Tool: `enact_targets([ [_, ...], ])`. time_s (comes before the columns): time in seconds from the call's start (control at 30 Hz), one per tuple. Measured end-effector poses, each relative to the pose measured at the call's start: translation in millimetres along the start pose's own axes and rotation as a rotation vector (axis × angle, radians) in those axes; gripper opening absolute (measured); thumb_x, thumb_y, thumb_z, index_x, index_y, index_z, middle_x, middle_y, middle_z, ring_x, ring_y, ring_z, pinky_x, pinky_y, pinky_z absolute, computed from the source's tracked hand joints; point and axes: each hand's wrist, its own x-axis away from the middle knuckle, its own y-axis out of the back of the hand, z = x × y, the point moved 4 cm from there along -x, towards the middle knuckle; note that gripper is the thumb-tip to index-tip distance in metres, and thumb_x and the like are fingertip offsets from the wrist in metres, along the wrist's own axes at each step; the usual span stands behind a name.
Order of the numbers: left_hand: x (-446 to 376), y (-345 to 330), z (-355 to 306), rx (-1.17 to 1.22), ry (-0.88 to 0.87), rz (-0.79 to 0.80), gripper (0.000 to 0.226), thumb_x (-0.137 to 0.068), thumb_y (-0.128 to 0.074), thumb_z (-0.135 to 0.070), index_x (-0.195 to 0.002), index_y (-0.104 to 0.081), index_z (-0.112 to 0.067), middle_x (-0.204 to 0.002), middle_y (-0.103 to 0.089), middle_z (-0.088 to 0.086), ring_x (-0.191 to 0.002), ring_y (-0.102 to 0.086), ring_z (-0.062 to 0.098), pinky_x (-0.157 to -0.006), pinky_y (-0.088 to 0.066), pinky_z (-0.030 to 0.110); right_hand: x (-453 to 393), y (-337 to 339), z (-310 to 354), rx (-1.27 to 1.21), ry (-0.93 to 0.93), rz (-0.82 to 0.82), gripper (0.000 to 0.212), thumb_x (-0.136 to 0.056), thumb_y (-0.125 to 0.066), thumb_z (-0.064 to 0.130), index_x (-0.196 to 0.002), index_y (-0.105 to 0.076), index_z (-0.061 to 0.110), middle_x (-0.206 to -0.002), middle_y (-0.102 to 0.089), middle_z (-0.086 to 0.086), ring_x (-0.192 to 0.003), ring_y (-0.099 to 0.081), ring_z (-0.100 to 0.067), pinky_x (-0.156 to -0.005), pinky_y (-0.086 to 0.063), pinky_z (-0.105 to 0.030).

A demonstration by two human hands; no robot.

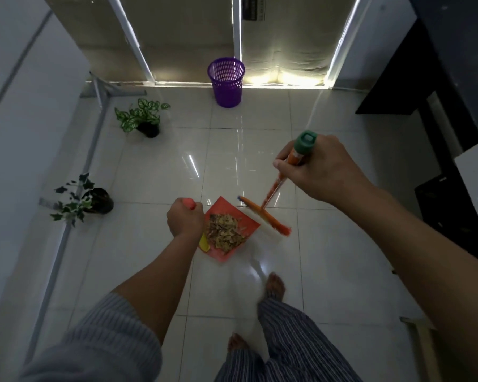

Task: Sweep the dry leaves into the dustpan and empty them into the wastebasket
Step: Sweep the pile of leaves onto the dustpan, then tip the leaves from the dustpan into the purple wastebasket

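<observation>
In the dustpan (226,216) — dry leaves (225,230); no legible writing

Two bare forearms, uncovered from above the elbow down to the wrist. At seven o'clock, a loose sleeve (113,337) in pale grey-blue cloth with fine darker stripes, bunched into soft folds above the left elbow. No sleeve visible on the right arm. No rings, watch or bands on the left hand (185,217) or the right hand (319,168). At five o'clock, trousers (290,340) in dark cloth with thin pale vertical stripes, loose and creased. Bare feet (275,283) below the hems, no shoes or socks.
</observation>
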Motion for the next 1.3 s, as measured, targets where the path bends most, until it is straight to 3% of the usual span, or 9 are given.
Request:
enact_targets([
  [0.23,-60,-33,-79,0.014,0.009,-0.051,0.015,-0.080,-0.064,-0.021,-0.090,-0.065,-0.011,-0.084,-0.065,0.007,-0.078,-0.062,0.025,-0.070,-0.052,0.034,-103,20,-26,-0.008,0.014,0.017,0.014,-0.091,-0.070,0.029,-0.091,-0.077,0.017,-0.083,-0.074,0.003,-0.077,-0.069,-0.011,-0.080,-0.060,-0.038],
  [0.33,-85,-41,-109,0.018,-0.004,-0.052,0.010,-0.080,-0.063,-0.018,-0.087,-0.064,-0.010,-0.081,-0.062,0.005,-0.074,-0.059,0.022,-0.064,-0.044,0.030,-150,26,-29,-0.008,0.010,0.010,0.015,-0.091,-0.070,0.029,-0.091,-0.076,0.015,-0.084,-0.074,0.001,-0.077,-0.069,-0.013,-0.080,-0.060,-0.040],
  [0.53,-170,-56,-165,0.032,-0.029,-0.040,0.011,-0.078,-0.063,-0.020,-0.085,-0.064,-0.012,-0.079,-0.065,0.007,-0.074,-0.061,0.023,-0.065,-0.047,0.031,-252,36,-27,-0.024,-0.019,-0.043,0.019,-0.093,-0.069,0.025,-0.089,-0.074,0.007,-0.083,-0.074,-0.008,-0.074,-0.070,-0.016,-0.074,-0.058,-0.030],
  [0.67,-237,-64,-204,0.013,-0.054,0.013,0.010,-0.077,-0.064,-0.020,-0.081,-0.064,-0.011,-0.078,-0.065,0.007,-0.075,-0.061,0.025,-0.067,-0.049,0.033,-322,44,-22,-0.007,-0.105,-0.121,0.021,-0.092,-0.068,0.025,-0.086,-0.074,0.006,-0.081,-0.073,-0.011,-0.073,-0.068,-0.015,-0.060,-0.043,-0.014],
  [0.8,-300,-65,-253,-0.001,-0.119,0.053,0.010,-0.077,-0.064,-0.021,-0.077,-0.065,-0.010,-0.073,-0.065,0.009,-0.072,-0.062,0.025,-0.067,-0.052,0.035,-388,58,-12,-0.004,-0.164,-0.194,0.027,-0.093,-0.067,0.030,-0.073,-0.066,0.011,-0.070,-0.067,-0.005,-0.060,-0.059,-0.008,-0.053,-0.037,-0.017],
  [0.97,-365,-62,-316,0.032,-0.183,0.049,0.008,-0.076,-0.065,-0.021,-0.073,-0.065,-0.014,-0.072,-0.065,0.006,-0.072,-0.063,0.025,-0.070,-0.055,0.037,-461,80,2,0.003,-0.140,-0.279,0.031,-0.094,-0.066,0.040,-0.073,-0.062,0.017,-0.065,-0.057,0.004,-0.058,-0.051,-0.003,-0.052,-0.034,-0.018],
  [1.17,-435,-61,-394,0.051,-0.215,-0.007,0.010,-0.081,-0.066,-0.022,-0.082,-0.066,-0.013,-0.071,-0.061,0.000,-0.072,-0.058,0.017,-0.063,-0.039,0.027,-555,106,2,0.012,-0.047,-0.320,0.039,-0.095,-0.064,0.043,-0.070,-0.064,0.014,-0.067,-0.065,-0.004,-0.062,-0.062,-0.018,-0.054,-0.040,-0.023],
  [1.3,-471,-66,-445,0.097,-0.238,-0.052,0.008,-0.078,-0.066,-0.024,-0.082,-0.068,-0.017,-0.072,-0.063,0.000,-0.072,-0.060,0.018,-0.063,-0.040,0.026,-614,129,-4,0.014,0.008,-0.322,0.041,-0.094,-0.064,0.043,-0.061,-0.056,0.020,-0.060,-0.059,0.000,-0.062,-0.063,-0.020,-0.059,-0.047,-0.029],
])
